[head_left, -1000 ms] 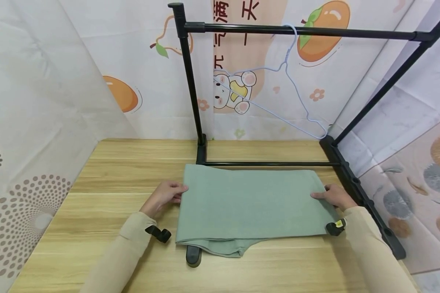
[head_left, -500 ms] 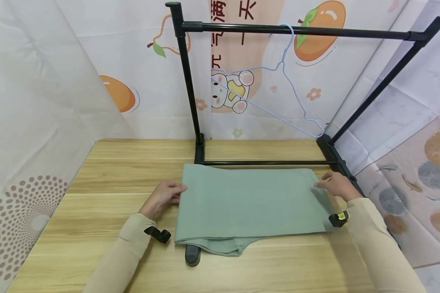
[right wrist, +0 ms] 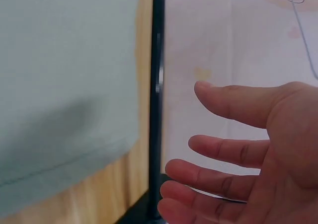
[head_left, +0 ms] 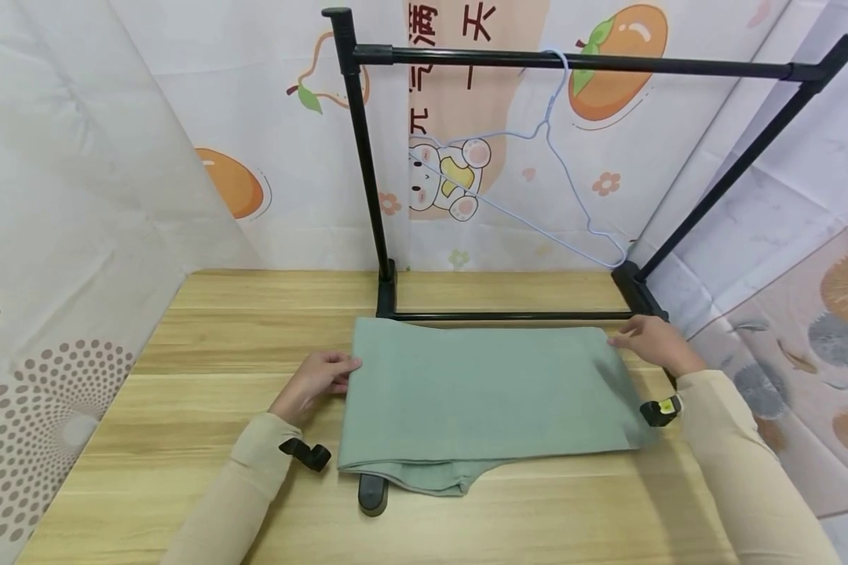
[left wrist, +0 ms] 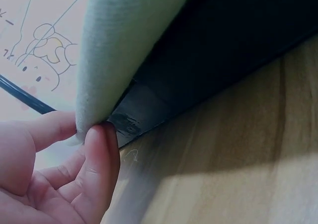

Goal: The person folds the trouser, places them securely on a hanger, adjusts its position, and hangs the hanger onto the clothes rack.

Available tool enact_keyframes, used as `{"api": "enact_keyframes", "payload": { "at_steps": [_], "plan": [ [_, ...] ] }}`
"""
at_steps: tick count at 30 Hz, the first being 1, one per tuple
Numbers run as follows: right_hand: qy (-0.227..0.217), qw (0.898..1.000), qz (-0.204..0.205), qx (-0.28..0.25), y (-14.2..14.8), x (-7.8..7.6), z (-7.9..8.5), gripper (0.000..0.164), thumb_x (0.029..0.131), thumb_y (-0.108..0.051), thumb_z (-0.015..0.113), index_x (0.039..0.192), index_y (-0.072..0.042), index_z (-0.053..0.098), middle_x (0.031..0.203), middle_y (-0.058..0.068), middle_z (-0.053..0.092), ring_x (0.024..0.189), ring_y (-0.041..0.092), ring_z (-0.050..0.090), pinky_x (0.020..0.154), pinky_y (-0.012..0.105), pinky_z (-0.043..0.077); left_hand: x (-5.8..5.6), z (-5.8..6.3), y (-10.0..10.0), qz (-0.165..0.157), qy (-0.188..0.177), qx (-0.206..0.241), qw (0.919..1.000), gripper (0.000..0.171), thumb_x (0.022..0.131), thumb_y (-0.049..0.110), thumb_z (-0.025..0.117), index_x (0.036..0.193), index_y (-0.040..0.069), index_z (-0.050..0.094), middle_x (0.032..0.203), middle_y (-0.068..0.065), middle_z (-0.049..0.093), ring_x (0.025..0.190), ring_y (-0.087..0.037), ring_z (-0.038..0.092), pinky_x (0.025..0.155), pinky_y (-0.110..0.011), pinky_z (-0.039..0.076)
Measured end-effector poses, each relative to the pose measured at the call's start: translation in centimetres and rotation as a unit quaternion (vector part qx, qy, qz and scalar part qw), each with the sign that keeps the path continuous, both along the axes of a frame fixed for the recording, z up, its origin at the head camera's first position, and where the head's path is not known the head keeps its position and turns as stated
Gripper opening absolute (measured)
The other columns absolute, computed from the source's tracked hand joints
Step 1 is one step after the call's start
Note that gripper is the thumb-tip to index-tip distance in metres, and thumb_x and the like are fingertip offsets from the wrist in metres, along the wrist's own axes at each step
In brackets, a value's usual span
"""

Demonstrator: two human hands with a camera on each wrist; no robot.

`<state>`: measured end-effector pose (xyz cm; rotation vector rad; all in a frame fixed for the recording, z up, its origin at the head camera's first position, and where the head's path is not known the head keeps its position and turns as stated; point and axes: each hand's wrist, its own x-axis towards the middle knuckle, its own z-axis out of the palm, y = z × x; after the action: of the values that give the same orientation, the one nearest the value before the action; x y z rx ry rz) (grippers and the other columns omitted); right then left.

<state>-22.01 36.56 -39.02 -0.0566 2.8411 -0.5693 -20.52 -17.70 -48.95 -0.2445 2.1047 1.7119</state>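
Note:
Folded pale green trousers [head_left: 487, 392] lie flat across the table in the head view, over the left foot of a black rack. My left hand [head_left: 314, 383] pinches their left edge between thumb and fingers. The left wrist view shows that edge [left wrist: 112, 60] lifted, with the dark rack foot [left wrist: 149, 107] under it. My right hand [head_left: 660, 344] hovers by the trousers' top right corner. In the right wrist view its fingers [right wrist: 213, 179] are spread and relaxed, apart from the cloth [right wrist: 64, 85], and nothing is in them.
The black rack [head_left: 586, 60] stands behind the trousers, with a light blue wire hanger [head_left: 547, 118] on its top bar. Its low crossbar [head_left: 516, 316] runs just beyond the cloth. Bare wooden table [head_left: 205, 337] lies to the left, and printed curtains [head_left: 290, 212] enclose the back and sides.
My right hand has let go of the trousers' right edge and moved up and right towards their top right corner. The left hand keeps its pinch in the same place.

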Motion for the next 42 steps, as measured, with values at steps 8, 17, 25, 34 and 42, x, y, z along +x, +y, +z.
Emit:
{"api": "enact_keyframes", "payload": {
  "at_steps": [8,17,25,34,42],
  "plan": [
    [0.032,0.999,-0.001,0.002,0.1,-0.4,2.4,0.052,0.094,-0.032,0.063,0.114,0.015,0.056,0.105,0.034,0.063,0.092,0.041,0.063,0.075,0.046,0.052,0.0,0.5,0.2,0.001,0.005,-0.008,1.0,0.037,0.095,0.021,0.064,0.115,-0.009,0.06,0.082,0.0,0.062,0.071,-0.009,0.061,0.067,-0.023,0.057],
    [0.022,0.999,0.005,0.036,-0.1,-1.1,5.0,0.059,0.096,-0.04,0.059,0.12,0.014,0.053,0.114,0.037,0.059,0.1,0.048,0.059,0.081,0.054,0.049,0.1,0.6,0.3,0.01,0.003,-0.003,0.9999,0.033,0.094,0.02,0.064,0.111,-0.008,0.061,0.082,0.0,0.06,0.07,-0.009,0.059,0.065,-0.022,0.056],
    [0.058,0.998,-0.013,0.033,-0.3,-1.8,8.6,0.058,0.099,-0.043,0.051,0.118,0.011,0.053,0.117,0.039,0.057,0.106,0.052,0.054,0.084,0.06,0.045,0.0,0.1,0.3,0.013,0.0,-0.015,0.9998,0.034,0.094,0.021,0.064,0.112,-0.008,0.061,0.084,-0.001,0.064,0.072,-0.011,0.062,0.067,-0.024,0.057],
    [0.09,0.996,-0.012,0.021,-1.5,-2.7,11.2,0.055,0.098,-0.043,0.053,0.117,0.009,0.056,0.117,0.038,0.058,0.105,0.049,0.055,0.081,0.058,0.045,0.1,0.4,0.2,0.016,0.003,-0.02,0.9997,0.034,0.094,0.021,0.065,0.112,-0.008,0.061,0.084,-0.002,0.064,0.072,-0.01,0.062,0.067,-0.024,0.057],
    [0.118,0.993,-0.009,0.015,-2.9,-3.4,12.9,0.058,0.098,-0.045,0.052,0.116,0.009,0.058,0.118,0.038,0.058,0.105,0.049,0.055,0.082,0.06,0.045,0.5,0.4,0.3,0.012,0.015,0.0,0.9998,0.03,0.095,0.017,0.063,0.11,-0.009,0.062,0.082,0.0,0.063,0.071,-0.01,0.06,0.065,-0.023,0.056]
  ]
}}
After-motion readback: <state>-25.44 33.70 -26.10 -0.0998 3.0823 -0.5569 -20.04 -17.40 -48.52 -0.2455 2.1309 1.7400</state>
